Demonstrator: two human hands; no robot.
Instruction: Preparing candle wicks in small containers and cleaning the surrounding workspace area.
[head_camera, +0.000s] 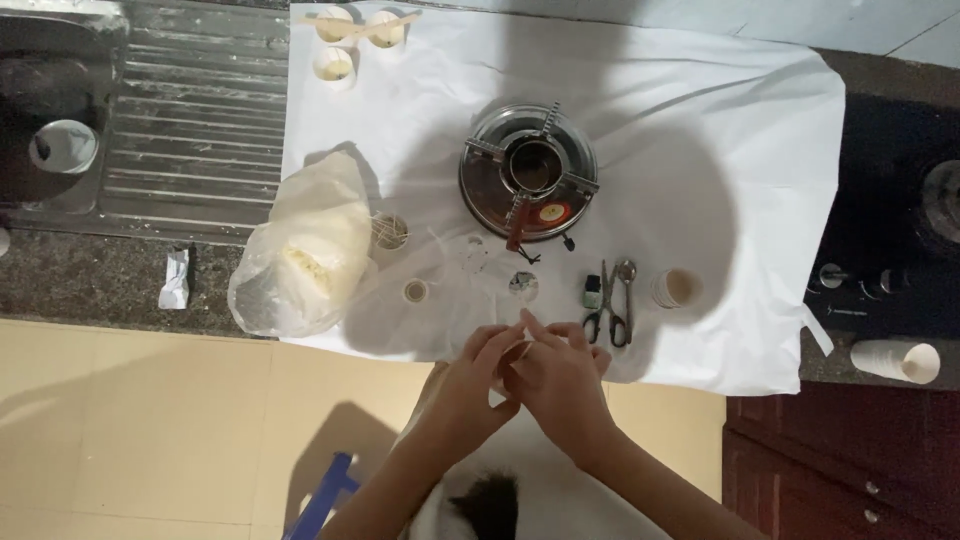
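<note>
My left hand (478, 380) and my right hand (558, 378) meet at the near edge of a white sheet (700, 150) spread over the counter. Both pinch a small pale object between their fingertips; it is too small to tell what it is. Just beyond the fingers lie a small round tape roll (415, 291) and a small dark round piece (522, 286). To the right of my right hand lie black-handled scissors (605, 318) and a metal spoon (627, 290).
A round metal spirit stove (528, 186) with a small pot stands mid-sheet. A plastic bag of pale flakes (305, 255) lies left. Small white cups (336, 62) sit at the far left corner, a paper cup (677, 287) right. A sink (60, 110) is left, a hob (900, 230) right.
</note>
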